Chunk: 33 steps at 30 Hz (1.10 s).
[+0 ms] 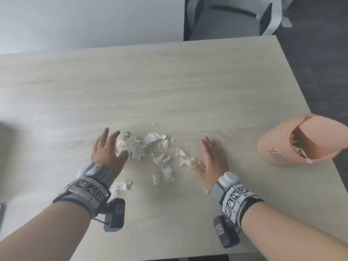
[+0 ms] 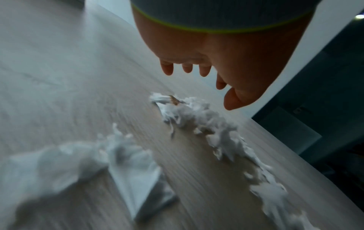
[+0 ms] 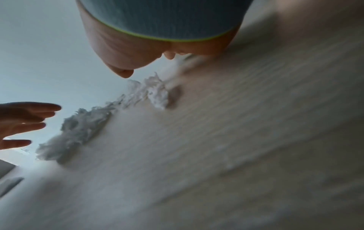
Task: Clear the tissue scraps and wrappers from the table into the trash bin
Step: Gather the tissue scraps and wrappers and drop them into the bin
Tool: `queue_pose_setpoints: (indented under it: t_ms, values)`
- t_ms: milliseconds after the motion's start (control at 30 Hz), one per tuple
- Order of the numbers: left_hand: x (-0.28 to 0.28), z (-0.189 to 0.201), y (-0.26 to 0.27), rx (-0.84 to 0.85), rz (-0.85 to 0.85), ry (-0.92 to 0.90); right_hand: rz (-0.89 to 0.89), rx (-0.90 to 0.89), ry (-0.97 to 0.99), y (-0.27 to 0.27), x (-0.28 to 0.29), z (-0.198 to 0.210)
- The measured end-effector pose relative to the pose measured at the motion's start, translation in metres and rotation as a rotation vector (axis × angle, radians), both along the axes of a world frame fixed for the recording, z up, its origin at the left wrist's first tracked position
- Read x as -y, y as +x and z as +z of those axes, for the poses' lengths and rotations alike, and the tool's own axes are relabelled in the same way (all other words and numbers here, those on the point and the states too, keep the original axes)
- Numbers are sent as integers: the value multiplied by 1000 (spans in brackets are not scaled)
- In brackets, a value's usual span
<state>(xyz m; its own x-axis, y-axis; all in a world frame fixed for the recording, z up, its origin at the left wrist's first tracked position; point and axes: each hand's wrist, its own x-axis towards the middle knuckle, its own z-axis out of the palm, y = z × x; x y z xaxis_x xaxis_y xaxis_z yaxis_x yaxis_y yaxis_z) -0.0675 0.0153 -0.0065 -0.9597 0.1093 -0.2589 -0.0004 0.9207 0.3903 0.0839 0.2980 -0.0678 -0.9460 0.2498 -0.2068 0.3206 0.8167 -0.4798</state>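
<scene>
Tissue scraps: torn white tissue scraps (image 1: 162, 157) scattered mid-table on the pale wood-grain table (image 1: 169, 87), spread between my two hands; a few stray bits sit nearer me, one flat white wrapper-like piece (image 1: 122, 185) just beside my left wrist.
Left hand: my left hand (image 1: 108, 147) has its fingers spread and loosely cupped against the biggest crumpled clump at the left end of the mess. Not gripping anything.
Right hand: my right hand (image 1: 212, 159) is flat, fingers straight and together, edge at the right end of the scraps, touching the nearest bits. Holding nothing.
Hands overall: apart, one on each side of the pile, looks like a rake-together stance.
Bin: peach-orange plastic trash bin (image 1: 278, 146) at the right table edge, tilted, mouth facing right; some white scraps visible inside.
Progress: I judge partly done, since some waste is in the bin, but most scraps remain on the table.
Left to do: bunch the pile, carry it to the bin, then pick up strays.
Risk: light shreds scatter easily when swept.
</scene>
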Motion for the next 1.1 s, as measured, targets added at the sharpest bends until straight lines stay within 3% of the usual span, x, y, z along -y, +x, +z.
queue_pose_setpoints:
  t_ms: [100,200,333,400,467,533,633,700,833,967,1100]
  values:
    - [7,-6,-8,156,48,-13,50,120,135,-1,19,2]
    - [-3,-14,-1,192,-114,-47,133,206,152,-17,56,8]
    - [-14,-22,18,200,-376,25,318,167,-3,-42,90,17]
    - [-7,-20,22,202,-424,110,293,43,-178,-53,89,20]
    - [7,-15,21,161,-372,195,178,-81,-254,-67,76,18]
    - [26,-10,15,113,-286,182,94,-115,-208,-85,60,15]
    - [61,-10,6,83,-135,61,65,-21,-92,-124,48,12]
    - [79,-11,6,163,-20,69,89,35,-3,-151,49,11]
    - [93,-15,19,278,-119,67,319,180,120,-169,66,11]
    - [84,-18,27,377,-277,57,592,198,129,-140,80,10]
    - [65,-25,26,314,-339,73,648,221,-51,-107,80,26]
